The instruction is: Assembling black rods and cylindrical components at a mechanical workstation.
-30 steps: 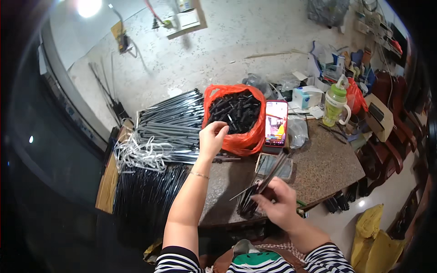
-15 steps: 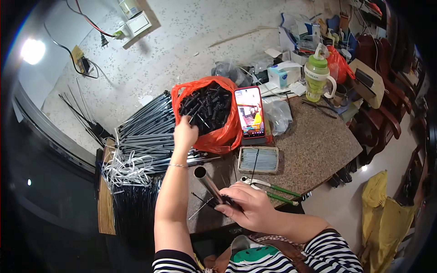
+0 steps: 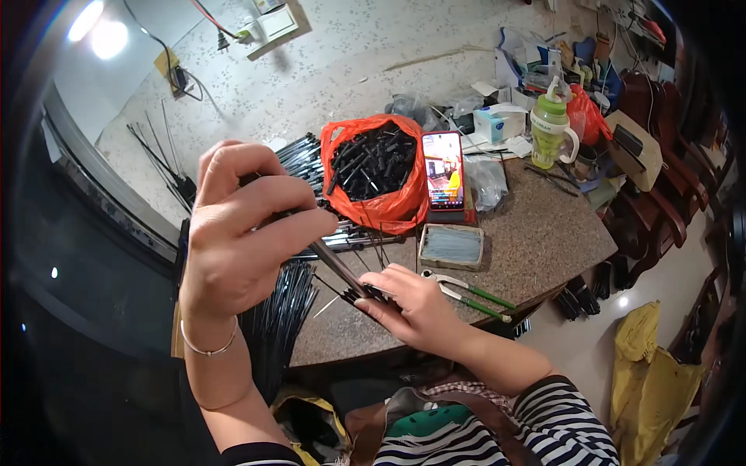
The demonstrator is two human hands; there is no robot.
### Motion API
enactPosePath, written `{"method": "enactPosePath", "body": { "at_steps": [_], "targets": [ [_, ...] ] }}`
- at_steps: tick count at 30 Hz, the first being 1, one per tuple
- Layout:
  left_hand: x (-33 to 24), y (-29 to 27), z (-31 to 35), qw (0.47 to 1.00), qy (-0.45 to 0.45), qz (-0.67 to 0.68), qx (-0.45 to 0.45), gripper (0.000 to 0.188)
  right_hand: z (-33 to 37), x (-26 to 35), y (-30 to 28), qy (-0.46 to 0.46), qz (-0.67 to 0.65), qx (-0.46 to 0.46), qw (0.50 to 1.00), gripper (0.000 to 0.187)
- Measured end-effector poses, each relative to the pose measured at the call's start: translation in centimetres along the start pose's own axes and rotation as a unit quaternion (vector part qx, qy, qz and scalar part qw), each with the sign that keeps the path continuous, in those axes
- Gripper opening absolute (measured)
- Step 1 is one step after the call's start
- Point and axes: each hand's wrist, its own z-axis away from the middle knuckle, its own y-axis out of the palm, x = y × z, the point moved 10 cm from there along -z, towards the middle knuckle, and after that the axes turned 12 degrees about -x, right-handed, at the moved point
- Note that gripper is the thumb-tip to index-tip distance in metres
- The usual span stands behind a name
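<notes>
A slim metal tube [image 3: 339, 267] slants between my two hands. My left hand [image 3: 245, 233] is raised close to the camera, its fingers curled around the tube's upper end. Whether a small black piece is also between those fingers is hidden. Lower down, my right hand [image 3: 408, 307] grips the tube's bottom end, where thin black parts stick out beside the thumb. Beyond my hands, an open red plastic bag [image 3: 381, 215] is full of short black tubular pieces [image 3: 373, 163].
Bundles of black rods [image 3: 284, 318] lie on the left. A phone [image 3: 444, 171] stands behind a box of thin grey sticks [image 3: 451, 247]. Green-handled pliers [image 3: 474, 301] rest at the right, with a green bottle [image 3: 549, 128] and clutter farther back.
My left hand has left the red bag and come up toward me to the tube's upper end. The tube has tilted, and the view has shifted.
</notes>
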Motion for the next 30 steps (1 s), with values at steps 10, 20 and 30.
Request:
{"method": "enactPosePath", "body": {
  "at_steps": [10,20,30],
  "targets": [
    [-0.8,0.2,-0.4,0.991,0.011,-0.102,0.085,0.007,0.9,0.8,0.7,0.005,0.013,-0.018,1.0,0.02],
    [-2.4,-0.9,1.5,0.997,0.032,-0.059,0.039,0.04,1.6,-2.8,-0.8,0.175,-0.049,-0.079,0.98,0.022],
    [1.2,3.5,14.2,0.767,-0.396,0.464,-0.2,0.059,1.0,1.9,1.3,0.093,-0.048,-0.032,0.994,0.022]
  ]
}}
